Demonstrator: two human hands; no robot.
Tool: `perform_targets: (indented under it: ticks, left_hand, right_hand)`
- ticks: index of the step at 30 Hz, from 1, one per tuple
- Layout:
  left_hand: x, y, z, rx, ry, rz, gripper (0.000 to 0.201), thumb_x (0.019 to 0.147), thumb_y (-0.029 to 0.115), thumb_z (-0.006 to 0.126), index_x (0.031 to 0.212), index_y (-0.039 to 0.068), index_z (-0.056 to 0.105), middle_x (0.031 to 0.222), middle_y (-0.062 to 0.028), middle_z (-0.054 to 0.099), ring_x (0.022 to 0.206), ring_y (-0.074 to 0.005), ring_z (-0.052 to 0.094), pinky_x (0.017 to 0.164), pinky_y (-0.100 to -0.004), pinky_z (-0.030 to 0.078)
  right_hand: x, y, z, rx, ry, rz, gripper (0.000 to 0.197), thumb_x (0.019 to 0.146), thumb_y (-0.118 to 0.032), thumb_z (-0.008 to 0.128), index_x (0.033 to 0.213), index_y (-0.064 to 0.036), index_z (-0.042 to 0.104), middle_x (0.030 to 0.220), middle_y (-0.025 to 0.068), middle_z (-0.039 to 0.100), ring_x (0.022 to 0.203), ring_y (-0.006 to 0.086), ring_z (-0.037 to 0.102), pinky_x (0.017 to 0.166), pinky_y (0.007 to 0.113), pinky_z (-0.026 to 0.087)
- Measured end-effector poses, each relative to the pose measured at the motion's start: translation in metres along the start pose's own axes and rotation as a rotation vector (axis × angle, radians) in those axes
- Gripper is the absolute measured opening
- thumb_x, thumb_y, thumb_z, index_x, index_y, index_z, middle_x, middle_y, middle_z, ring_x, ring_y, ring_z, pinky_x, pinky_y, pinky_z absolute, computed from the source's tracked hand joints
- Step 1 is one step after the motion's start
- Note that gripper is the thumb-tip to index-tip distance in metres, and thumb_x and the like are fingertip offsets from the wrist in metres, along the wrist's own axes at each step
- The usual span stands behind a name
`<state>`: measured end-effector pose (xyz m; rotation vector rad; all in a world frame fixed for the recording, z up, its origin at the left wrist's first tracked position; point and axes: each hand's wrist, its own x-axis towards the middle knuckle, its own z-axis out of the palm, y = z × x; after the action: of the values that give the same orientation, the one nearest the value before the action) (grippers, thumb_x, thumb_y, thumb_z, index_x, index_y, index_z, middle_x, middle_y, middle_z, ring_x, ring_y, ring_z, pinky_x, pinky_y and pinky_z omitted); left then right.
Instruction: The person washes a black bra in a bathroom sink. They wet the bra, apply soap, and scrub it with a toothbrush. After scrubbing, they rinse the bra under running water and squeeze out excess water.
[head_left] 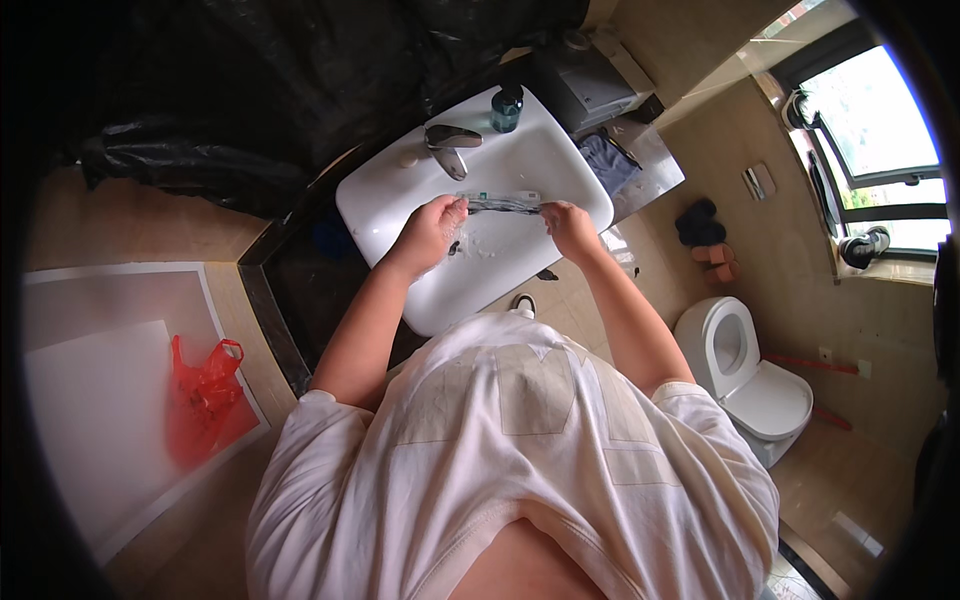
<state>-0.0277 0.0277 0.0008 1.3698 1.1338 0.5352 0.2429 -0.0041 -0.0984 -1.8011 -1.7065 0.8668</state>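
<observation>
Strip [505, 209]: dark, held straight, perhaps to stay flat.
Left hand [434, 232]: fingers pinch left end.
Right hand [572, 230]: fingers pinch right end.
Sink [432, 305]: below, maybe catching drips.

Over the washbasin [560, 155], the packet [500, 197] is between left hand [432, 235] and right hand [571, 230]. Behind is the faucet [452, 137]; right of it, the bottle [506, 112].

Dark strip [503, 209] — too small for detail
</observation>
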Motion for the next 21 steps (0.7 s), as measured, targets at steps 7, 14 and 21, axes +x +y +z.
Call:
perform_targets:
  ticks: [7, 14, 21]
  left_hand:
    - [-0.004, 0.017, 0.009, -0.130, 0.055, 0.041, 0.035, 0.099, 0.036, 0.051, 0.098, 0.002, 0.059, 0.087, 0.0001, 0.057, 0.084, -0.0083, 0.050, 0.078, -0.0236, 0.043]
    - [0.002, 0.025, 0.016, -0.119, 0.051, 0.074, 0.035, 0.099, 0.036, 0.051, 0.095, 0.001, 0.058, 0.085, 0.0012, 0.056, 0.083, -0.0083, 0.049, 0.080, -0.0232, 0.040]
    - [0.012, 0.031, 0.029, -0.154, 0.037, 0.065, 0.034, 0.099, 0.035, 0.052, 0.100, 0.001, 0.059, 0.088, 0.0004, 0.057, 0.085, -0.0081, 0.050, 0.081, -0.0233, 0.041]
  right_hand:
    - [-0.014, 0.013, 0.028, -0.008, -0.087, 0.081, 0.024, 0.080, -0.004, 0.046, 0.095, -0.0075, 0.066, 0.084, 0.0122, 0.066, 0.083, 0.0343, 0.063, 0.073, 0.041, 0.049]
    - [-0.013, -0.013, 0.044, 0.022, 0.112, -0.016, 0.021, 0.084, -0.012, 0.057, 0.102, -0.0076, 0.067, 0.095, 0.0120, 0.067, 0.089, 0.0329, 0.063, 0.077, 0.040, 0.050]
    - [-0.014, -0.077, 0.028, 0.423, -0.148, -0.192, 0.028, 0.081, -0.009, 0.062, 0.109, -0.0063, 0.064, 0.099, 0.0141, 0.066, 0.093, 0.0306, 0.062, 0.087, 0.037, 0.047]
